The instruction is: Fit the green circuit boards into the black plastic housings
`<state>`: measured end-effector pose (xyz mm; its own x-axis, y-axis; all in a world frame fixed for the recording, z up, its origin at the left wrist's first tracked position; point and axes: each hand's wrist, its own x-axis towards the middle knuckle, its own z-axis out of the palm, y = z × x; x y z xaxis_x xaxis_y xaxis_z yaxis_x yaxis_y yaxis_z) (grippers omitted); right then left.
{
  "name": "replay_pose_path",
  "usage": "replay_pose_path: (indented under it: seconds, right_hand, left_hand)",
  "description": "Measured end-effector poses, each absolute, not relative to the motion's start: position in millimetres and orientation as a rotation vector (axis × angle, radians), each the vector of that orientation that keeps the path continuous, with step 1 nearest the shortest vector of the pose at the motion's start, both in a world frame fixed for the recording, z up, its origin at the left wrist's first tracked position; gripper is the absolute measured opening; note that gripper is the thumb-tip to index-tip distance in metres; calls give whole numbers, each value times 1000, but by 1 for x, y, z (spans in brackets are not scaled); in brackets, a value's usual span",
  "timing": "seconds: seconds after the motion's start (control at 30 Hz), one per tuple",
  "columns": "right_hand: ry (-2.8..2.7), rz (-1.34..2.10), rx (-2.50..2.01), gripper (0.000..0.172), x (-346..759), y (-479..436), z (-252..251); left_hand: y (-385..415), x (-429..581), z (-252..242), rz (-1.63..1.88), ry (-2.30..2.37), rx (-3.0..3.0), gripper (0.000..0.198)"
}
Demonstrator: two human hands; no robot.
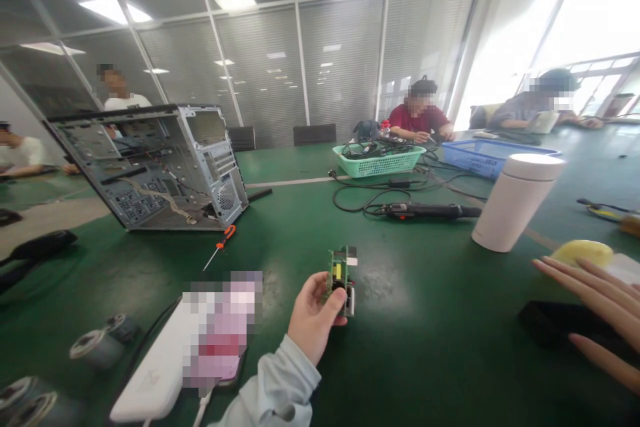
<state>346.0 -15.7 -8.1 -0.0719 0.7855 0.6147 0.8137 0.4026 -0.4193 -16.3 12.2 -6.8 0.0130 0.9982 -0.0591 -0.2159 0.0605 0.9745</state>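
Note:
My left hand, in a light blue sleeve, is closed around a small green circuit board with a yellow part and metal connectors on it. The thumb presses on the board's near face, above the middle of the table. At the right edge my right hand is partly in view, fingers stretched out and apart, with nothing visible in it. Below it is a black object whose kind I cannot make out; whether the hand touches it is unclear. A rounded yellow thing sits just behind the fingers.
An open computer case stands left on the green table, with an orange-handled screwdriver before it. A power bank lies near. Behind are a black corded tool, a white tumbler, green and blue baskets. Several people sit around.

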Motion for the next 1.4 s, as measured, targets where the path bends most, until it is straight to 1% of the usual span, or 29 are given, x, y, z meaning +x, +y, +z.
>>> replay_pose_path:
  seconds: [0.03,0.1,0.2,0.3,0.33,0.43,0.47,0.53,0.6,0.73,0.97,1.07,1.27,1.4]
  right_hand:
    - [-1971,-139,-1346,57,333,-15,3]
    - [-2120,-333,-1244,54,302,-15,22]
    - [-2299,-394,-1065,54,247,-14,39]
    - [-2398,-339,-1006,55,198,-9,35]
    - [-2393,-326,-991,52,187,-6,30]
    - [-2316,-303,-932,34,168,2,16]
    - [-2284,-308,-918,34,166,4,13]
    - [-2263,-326,-905,39,166,5,9]
    - [-2261,-334,-900,42,168,4,8]
    - [-2251,-231,-908,41,169,3,5]
    - [-2204,-29,-890,32,167,-2,1]
    - [-2174,32,-868,29,167,-2,-3]
    - [-2129,245,-918,23,166,1,-9]
    - [-2089,363,-1003,20,169,2,-9]
  left_hand:
    - [11,-16,-7,1258,1097,1106,41]
    - [8,-17,-5,1249,1184,1317,35]
    - [3,-17,0,1145,1349,1705,31]
    - [0,-18,5,1035,1346,2156,32]
    - [0,-19,6,1021,1329,2273,33]
    - [1,-21,5,1039,1308,2509,36]
    - [1,-22,3,1063,1305,2566,37]
    - [2,-23,1,1116,1302,2651,40]
    - [2,-23,1,1152,1292,2692,40]
    - [2,-22,4,1178,1276,2680,35]
    - [3,-23,2,1278,1319,2564,59]
    - [4,-23,-2,1290,1328,2520,64]
    - [3,-23,-3,1275,1324,2449,60]
    - [3,-23,-3,1237,1340,2391,50]
